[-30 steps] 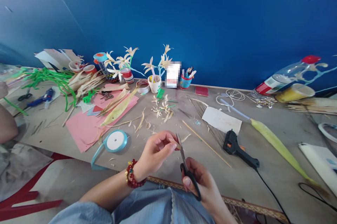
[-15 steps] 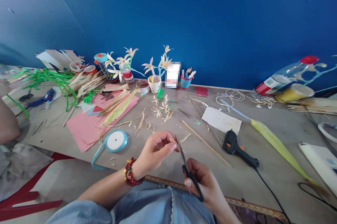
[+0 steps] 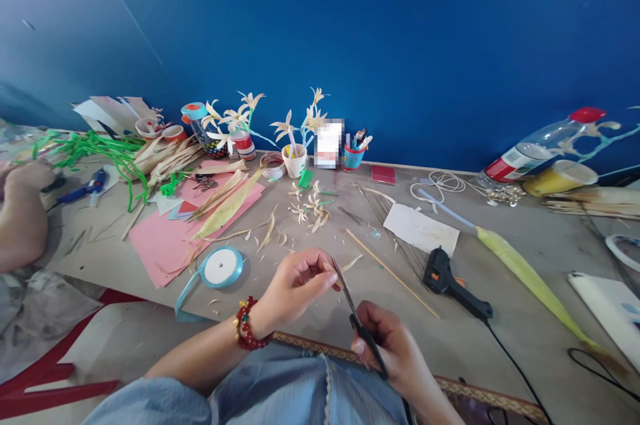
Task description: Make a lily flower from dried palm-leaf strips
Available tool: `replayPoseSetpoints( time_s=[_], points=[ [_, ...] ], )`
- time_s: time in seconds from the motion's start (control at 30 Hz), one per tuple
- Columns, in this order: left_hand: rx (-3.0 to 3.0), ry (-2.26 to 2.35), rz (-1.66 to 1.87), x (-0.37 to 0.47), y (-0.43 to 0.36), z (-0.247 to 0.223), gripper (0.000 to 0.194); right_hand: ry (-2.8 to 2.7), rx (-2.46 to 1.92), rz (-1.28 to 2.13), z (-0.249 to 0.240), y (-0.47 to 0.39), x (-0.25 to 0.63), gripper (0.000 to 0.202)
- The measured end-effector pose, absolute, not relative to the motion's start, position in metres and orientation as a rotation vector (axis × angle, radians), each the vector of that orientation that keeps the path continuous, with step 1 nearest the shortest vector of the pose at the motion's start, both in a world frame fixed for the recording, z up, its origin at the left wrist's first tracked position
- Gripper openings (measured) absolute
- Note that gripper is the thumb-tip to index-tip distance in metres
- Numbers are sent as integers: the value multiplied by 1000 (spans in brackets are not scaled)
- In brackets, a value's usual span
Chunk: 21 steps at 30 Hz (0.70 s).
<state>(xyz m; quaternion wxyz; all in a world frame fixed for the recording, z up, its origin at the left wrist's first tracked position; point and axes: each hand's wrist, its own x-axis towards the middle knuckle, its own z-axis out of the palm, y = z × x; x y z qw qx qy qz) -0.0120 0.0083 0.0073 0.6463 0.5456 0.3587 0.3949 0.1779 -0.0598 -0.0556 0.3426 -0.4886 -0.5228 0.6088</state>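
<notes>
My left hand (image 3: 300, 285), a red bead bracelet (image 3: 245, 325) on its wrist, pinches a small pale piece of husk, mostly hidden by the fingers. My right hand (image 3: 387, 338) is closed round the black handles of the scissors (image 3: 367, 338). The scissor blades look nearly together and point up and left, at the fingertips of my left hand. Beyond my hands, small cream flowers (image 3: 315, 204) lie on the grey table (image 3: 310, 312) among scattered husk scraps. A thin wooden stick (image 3: 393, 272) lies just beyond my right hand.
A blue ribbon roll (image 3: 221, 267) lies left, near pink paper (image 3: 155, 245). On the right are a black glue gun (image 3: 453, 285), a green husk (image 3: 530, 278) and a tilted bottle (image 3: 545, 142). Husk flowers stand in a white cup (image 3: 294, 162). Another person's arm (image 3: 23, 212) reaches in at far left.
The scissor blades have come closer together, and my right hand has shifted very slightly. At far left, the other person's arm has moved further into view.
</notes>
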Motion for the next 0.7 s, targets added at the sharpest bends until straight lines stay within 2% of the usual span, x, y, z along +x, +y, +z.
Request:
replayPoseSetpoints(
  time_s=[0.17, 0.3, 0.47, 0.63, 0.7],
  points=[
    [1249, 814, 878, -12, 8, 7, 21, -1283, -1349, 1581, -57, -58, 187, 54],
    [1234, 819, 849, -14, 9, 3, 24, -1615, -1721, 1092, -51, -51, 211, 42],
    [1196, 835, 832, -16, 9, -8, 28, -2078, -2002, 549, -51, -52, 238, 13],
    [1251, 875, 796, -19, 7, -15, 28, -2376, -2060, 201, -45, -45, 242, 9],
    [1278, 875, 784, -20, 6, -15, 27, -2401, -2162, 191, -41, -37, 239, 16]
  ],
)
